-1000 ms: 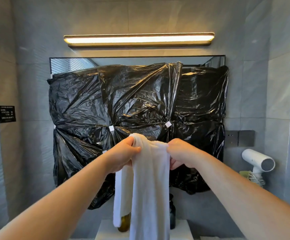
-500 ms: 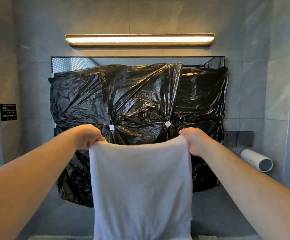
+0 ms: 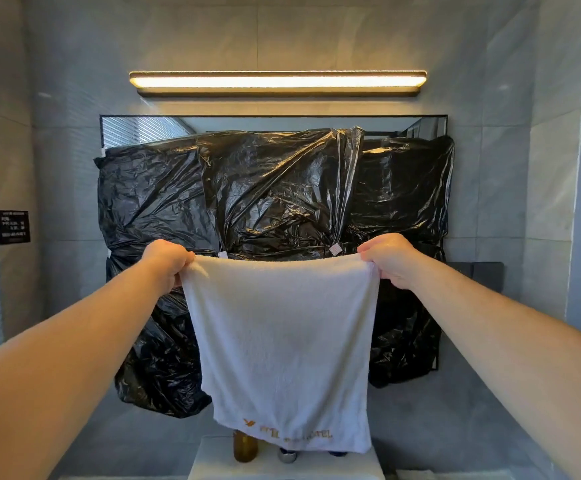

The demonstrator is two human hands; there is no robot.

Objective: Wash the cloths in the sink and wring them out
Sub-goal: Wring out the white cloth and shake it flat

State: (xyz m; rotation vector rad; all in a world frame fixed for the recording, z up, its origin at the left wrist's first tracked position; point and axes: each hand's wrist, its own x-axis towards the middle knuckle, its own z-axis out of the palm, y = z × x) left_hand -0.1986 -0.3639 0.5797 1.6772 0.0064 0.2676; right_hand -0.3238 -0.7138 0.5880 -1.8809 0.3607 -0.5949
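A white terry cloth [image 3: 284, 344] with gold lettering along its lower edge hangs spread flat in front of me. My left hand [image 3: 166, 263] grips its top left corner and my right hand [image 3: 391, 259] grips its top right corner, both arms stretched forward at chest height. The cloth's lower hem hangs just above a white stand [image 3: 213, 459] at the bottom of the view. The sink itself is out of sight below the frame.
Black plastic bags [image 3: 275, 188] cover the wall mirror behind the cloth. An amber bottle [image 3: 245, 446] and other small items stand on the white stand. A lamp bar [image 3: 277, 81] glows above. Grey tiled walls close in on both sides.
My hands have moved apart from a bunched hold, spreading the cloth out flat. The cloth has since risen so its lettered lower hem now shows.
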